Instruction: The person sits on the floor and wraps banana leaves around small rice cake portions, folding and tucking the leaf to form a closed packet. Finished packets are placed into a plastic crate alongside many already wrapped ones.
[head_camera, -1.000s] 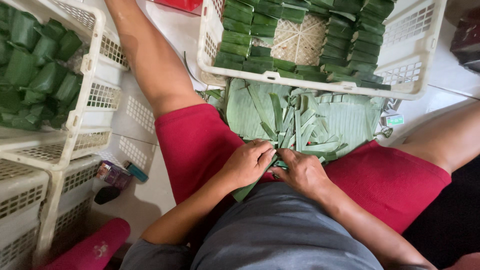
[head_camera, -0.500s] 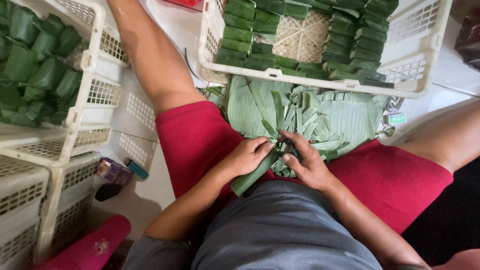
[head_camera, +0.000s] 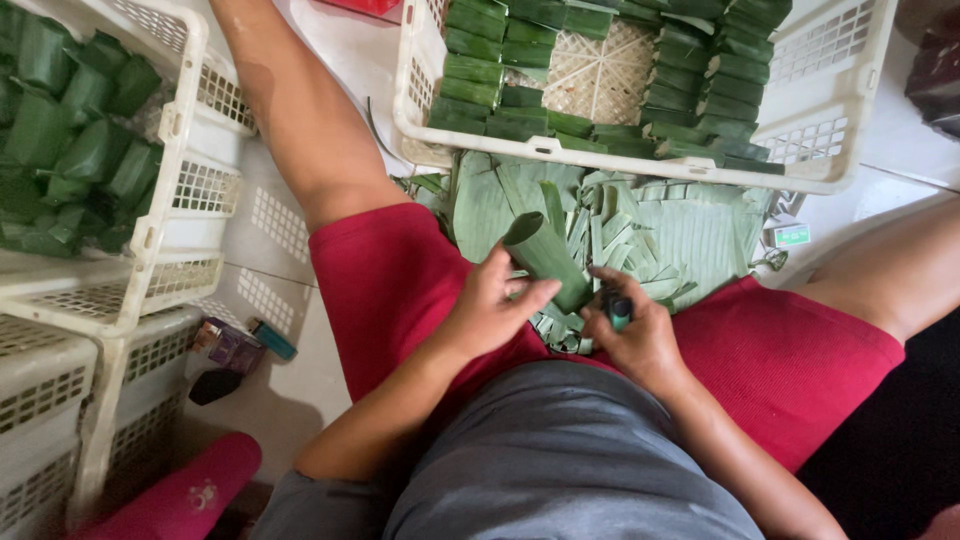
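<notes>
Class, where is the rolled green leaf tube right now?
Head view, centre: the rolled leaf tube is held by the left hand, above the leaf strips, below the white basket.

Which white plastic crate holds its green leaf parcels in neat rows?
The white crate ahead of the knees: flat parcels line its walls. The left crate's lie jumbled.

White plastic baskets: one far (head_camera: 840, 150), three stacked left (head_camera: 190, 150). Rolled leaf cone (head_camera: 545, 258): one. Hands: two, left (head_camera: 490, 310), right (head_camera: 640, 335). Lighter (head_camera: 272, 340): one. Small green-and-white box (head_camera: 792, 236): one, right.
</notes>
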